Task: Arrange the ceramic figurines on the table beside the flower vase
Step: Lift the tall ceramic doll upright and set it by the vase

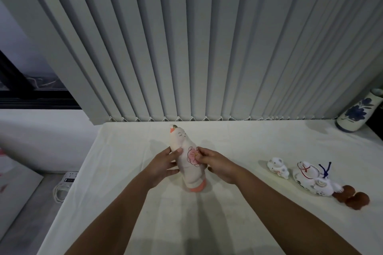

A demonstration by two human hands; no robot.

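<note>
A tall white cat figurine (pixel 186 143) with a pink flower on its front and an orange base is held above the middle of the white table (pixel 128 147). My left hand (pixel 163 164) grips its left side and my right hand (pixel 217 164) grips its right side over the flower. To the right on the table stand a small white animal figurine (pixel 278 167), a larger white figurine (pixel 313 180) with red and blue cords, and two brown round pieces (pixel 353 196). The white vase (pixel 357 111) with blue flowers stands at the far right back corner.
Grey vertical blinds (pixel 207 47) hang along the table's back edge. Left of the table, on the floor, lie a white power strip (pixel 69 178) with a coiled cable and a flat white panel (pixel 14 188). A dark window (pixel 31 87) is at the far left.
</note>
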